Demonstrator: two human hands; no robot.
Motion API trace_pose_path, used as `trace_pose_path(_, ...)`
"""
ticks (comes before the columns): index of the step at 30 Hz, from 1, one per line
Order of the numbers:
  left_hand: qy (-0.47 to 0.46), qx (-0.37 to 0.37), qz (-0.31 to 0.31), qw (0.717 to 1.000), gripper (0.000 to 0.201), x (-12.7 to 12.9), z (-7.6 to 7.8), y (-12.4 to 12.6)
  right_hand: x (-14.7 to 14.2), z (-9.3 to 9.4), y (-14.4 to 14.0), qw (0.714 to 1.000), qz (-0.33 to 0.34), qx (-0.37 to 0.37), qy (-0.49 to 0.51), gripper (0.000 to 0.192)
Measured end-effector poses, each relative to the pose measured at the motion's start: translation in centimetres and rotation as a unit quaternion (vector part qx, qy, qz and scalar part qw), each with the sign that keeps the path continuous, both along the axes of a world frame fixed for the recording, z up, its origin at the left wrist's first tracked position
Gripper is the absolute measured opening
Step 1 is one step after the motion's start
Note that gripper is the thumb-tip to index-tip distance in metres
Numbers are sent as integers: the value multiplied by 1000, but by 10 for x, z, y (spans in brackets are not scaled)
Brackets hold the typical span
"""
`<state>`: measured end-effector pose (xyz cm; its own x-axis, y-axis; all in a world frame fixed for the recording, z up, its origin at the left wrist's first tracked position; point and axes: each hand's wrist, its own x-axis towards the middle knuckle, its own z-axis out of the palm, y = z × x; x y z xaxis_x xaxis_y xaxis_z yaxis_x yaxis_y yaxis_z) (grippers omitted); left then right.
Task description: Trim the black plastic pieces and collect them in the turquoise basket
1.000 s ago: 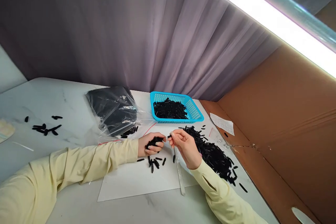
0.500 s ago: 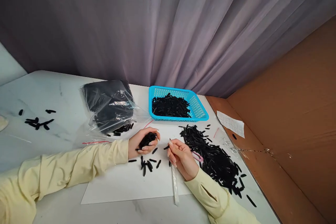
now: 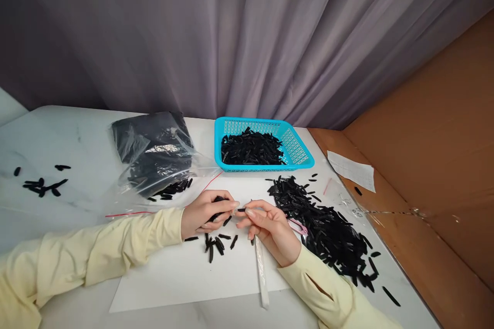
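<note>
My left hand (image 3: 204,213) is closed around a handful of small black pieces and rests on the white sheet (image 3: 185,272). My right hand (image 3: 270,229) pinches one black piece (image 3: 241,209) between thumb and forefinger, its tip touching my left fingertips. A thin white stick (image 3: 261,272) runs back from under my right hand, which seems to hold its upper end. A few loose black pieces (image 3: 216,244) lie on the sheet just below both hands.
A large heap of black pieces (image 3: 328,231) spreads right of my right hand. A blue basket (image 3: 301,157) with more pieces stands behind. A clear bag of black parts (image 3: 154,157) lies at the left. A cardboard wall (image 3: 432,164) closes the right side.
My hands have come together, and the single piece in my right fingers now meets my left fingertips. The view has tilted down, losing the light bar overhead.
</note>
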<state>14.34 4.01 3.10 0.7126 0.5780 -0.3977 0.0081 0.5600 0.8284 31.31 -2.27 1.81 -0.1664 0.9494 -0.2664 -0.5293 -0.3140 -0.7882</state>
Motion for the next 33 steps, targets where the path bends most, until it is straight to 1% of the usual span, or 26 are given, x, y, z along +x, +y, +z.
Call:
trace_pose_path(3,16,72,20,997,24,0,0,-2,1,0,0,1000,2,1,-4,16)
trace_pose_path(5,16,106,16,994,25,1,0,-3,1,1,0,1000,1,8,-6,15)
trace_pose_path(11,51,167,-10,985,29,2,-2,-5,-1,1,-4,999,6,34,-24,16)
trace_pose_path(14,79,206,-20,975,28,2,-3,-6,-2,1,-6,999,1,48,-25,19)
trace_pose_path(16,94,226,-29,969,27,2,-2,-7,-3,0,-6,999,-7,49,-22,17)
trace_pose_path(22,111,237,-37,964,26,4,2,-6,-3,0,-5,999,-16,31,-26,13)
trace_pose_path(27,117,234,-25,965,26,3,0,-7,-2,0,-6,1000,-13,7,-9,19)
trace_pose_path(33,106,217,-23,970,25,3,-1,-7,-2,2,-10,1000,-6,22,-10,25)
